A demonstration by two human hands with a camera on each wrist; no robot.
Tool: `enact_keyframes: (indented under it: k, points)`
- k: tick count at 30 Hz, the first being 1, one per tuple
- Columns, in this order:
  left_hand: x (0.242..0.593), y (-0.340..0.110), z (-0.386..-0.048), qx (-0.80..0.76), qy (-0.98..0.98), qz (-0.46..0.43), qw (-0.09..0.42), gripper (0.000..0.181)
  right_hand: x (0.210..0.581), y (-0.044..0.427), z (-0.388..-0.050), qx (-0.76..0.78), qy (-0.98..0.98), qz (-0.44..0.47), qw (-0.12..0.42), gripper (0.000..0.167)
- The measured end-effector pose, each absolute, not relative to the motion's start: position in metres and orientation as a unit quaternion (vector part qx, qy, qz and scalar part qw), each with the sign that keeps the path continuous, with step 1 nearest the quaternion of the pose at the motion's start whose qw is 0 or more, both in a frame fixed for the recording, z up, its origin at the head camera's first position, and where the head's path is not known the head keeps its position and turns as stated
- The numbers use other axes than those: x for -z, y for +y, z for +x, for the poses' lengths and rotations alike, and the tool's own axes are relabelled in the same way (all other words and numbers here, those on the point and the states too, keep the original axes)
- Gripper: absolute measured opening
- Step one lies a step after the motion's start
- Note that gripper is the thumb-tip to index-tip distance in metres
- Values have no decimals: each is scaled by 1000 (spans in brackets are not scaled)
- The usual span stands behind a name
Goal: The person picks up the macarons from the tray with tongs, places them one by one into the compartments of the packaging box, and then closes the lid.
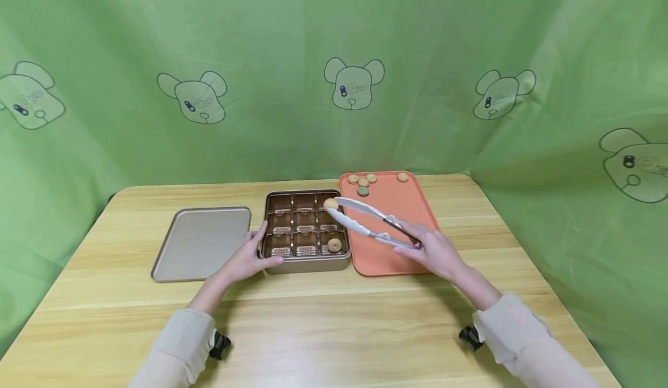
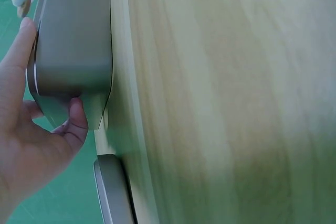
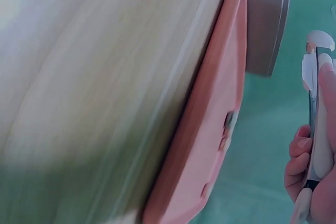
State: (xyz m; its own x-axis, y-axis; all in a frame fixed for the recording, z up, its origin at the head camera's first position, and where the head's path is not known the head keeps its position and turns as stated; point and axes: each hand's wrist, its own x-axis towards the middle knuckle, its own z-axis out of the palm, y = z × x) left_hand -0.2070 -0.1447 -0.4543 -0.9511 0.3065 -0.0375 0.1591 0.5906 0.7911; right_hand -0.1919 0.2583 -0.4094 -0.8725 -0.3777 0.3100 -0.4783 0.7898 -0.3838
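Observation:
In the head view a brown metal box [image 1: 308, 265] stands mid-table, its dark insert [image 1: 305, 202] divided into several compartments. A round cookie [image 1: 334, 245] lies in the front right compartment. My left hand [image 1: 246, 260] grips the box's front left corner, thumb along the front rim and fingers at the left side. With my right hand [image 1: 435, 251] I hold tongs [image 1: 351, 222] with white scalloped tips. Between those tips is another cookie [image 1: 330, 203], above the box's right side. The right wrist view shows fingers [image 3: 298, 163] curled about the tongs.
A coral tray [image 1: 388, 220] adjoins the box on the right, with several tan cookies [image 1: 402, 177] and one green cookie [image 1: 363, 191] toward its back. Left of the box lies a flat brown lid [image 1: 206, 243]. Green curtain [image 1: 271, 133] encloses the wooden table [image 1: 313, 330].

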Motion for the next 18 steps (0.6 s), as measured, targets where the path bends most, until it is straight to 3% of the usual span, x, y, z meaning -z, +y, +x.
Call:
enact_keyframes:
  k: [11, 18]
  points:
    - [454, -145, -207, -439, 885, 129, 86, 104, 403, 243, -181, -214, -937, 269, 64, 61]
    - [454, -145, -207, -437, 886, 132, 86, 103, 404, 237, -180, -198, -931, 298, 68, 57]
